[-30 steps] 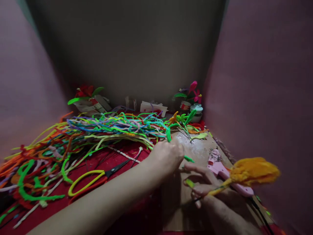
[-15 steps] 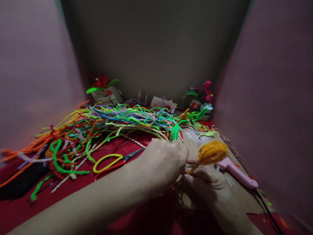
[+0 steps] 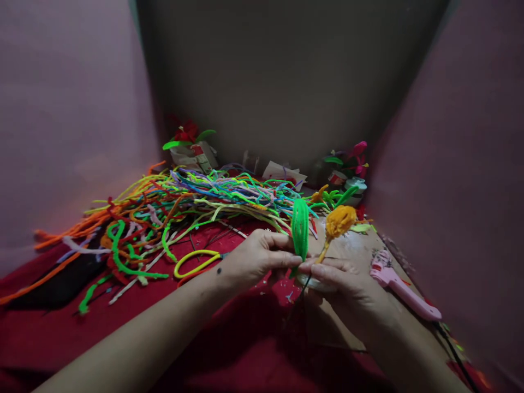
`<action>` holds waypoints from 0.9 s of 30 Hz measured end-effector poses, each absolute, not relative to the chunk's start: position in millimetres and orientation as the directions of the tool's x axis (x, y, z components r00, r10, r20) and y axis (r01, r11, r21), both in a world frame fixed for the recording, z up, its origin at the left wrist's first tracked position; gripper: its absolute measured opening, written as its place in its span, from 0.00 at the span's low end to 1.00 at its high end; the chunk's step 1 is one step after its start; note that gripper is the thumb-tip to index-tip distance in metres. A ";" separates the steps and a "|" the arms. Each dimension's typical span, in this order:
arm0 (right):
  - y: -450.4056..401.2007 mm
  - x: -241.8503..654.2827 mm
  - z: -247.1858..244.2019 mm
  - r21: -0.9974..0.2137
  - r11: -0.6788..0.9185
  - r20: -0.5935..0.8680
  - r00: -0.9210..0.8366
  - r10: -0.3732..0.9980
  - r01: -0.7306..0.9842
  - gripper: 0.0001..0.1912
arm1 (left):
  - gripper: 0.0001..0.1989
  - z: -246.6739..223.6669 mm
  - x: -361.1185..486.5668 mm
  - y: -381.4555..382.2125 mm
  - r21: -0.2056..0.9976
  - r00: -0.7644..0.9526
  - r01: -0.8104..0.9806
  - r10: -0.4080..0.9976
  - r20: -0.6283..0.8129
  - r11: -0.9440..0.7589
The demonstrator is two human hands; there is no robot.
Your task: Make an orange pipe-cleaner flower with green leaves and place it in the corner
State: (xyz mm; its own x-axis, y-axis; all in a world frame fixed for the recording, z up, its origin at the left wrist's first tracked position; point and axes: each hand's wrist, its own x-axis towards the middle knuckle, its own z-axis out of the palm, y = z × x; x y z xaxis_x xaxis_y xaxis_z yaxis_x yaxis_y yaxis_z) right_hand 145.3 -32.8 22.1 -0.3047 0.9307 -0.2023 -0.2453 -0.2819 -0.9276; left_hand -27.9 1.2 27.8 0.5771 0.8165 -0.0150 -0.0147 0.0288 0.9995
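Note:
My left hand (image 3: 262,255) pinches the base of a green pipe-cleaner leaf (image 3: 300,226), which stands upright between thumb and fingers. In my right hand (image 3: 341,281) is an orange pipe-cleaner flower (image 3: 340,220) on a thin stem, held by the fingertips with its bud leaning up and to the right. The fingertips of both hands meet where the leaf's base comes close to the flower stem; whether the two are joined I cannot tell. Below the fingers a dark length of stem wire (image 3: 304,287) shows.
Scissors (image 3: 196,264) with yellow and red handles lie partly behind my left wrist. A heap of coloured pipe cleaners (image 3: 229,191) spreads across the red cloth (image 3: 229,327). On cardboard (image 3: 335,322) at right rests a pink glue gun (image 3: 403,286) with a cord. Finished flowers (image 3: 186,134) stand behind.
My left hand has turned from back-up to a pinch, bringing the green leaf upright beside the stem. The orange flower now tilts more upright. The view has shifted slightly.

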 end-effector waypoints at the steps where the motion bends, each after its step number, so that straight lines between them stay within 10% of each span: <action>1: -30.7 145.0 21.4 -0.927 -0.291 -0.210 -0.313 0.926 -0.238 0.10 | 0.10 25.4 -28.6 1.8 1.000 0.553 -0.012 0.833 -0.007 0.016; 18: -20.0 146.5 -3.2 -0.942 -0.245 -0.182 -0.264 0.947 -0.230 0.13 | 0.09 18.9 -19.9 -8.2 0.937 0.311 0.261 0.939 0.148 -0.234; 27: -24.0 143.4 -10.6 -0.941 -0.235 -0.173 -0.250 0.953 -0.244 0.12 | 0.10 12.8 -10.9 -15.6 0.993 0.290 0.114 0.957 -0.022 -0.011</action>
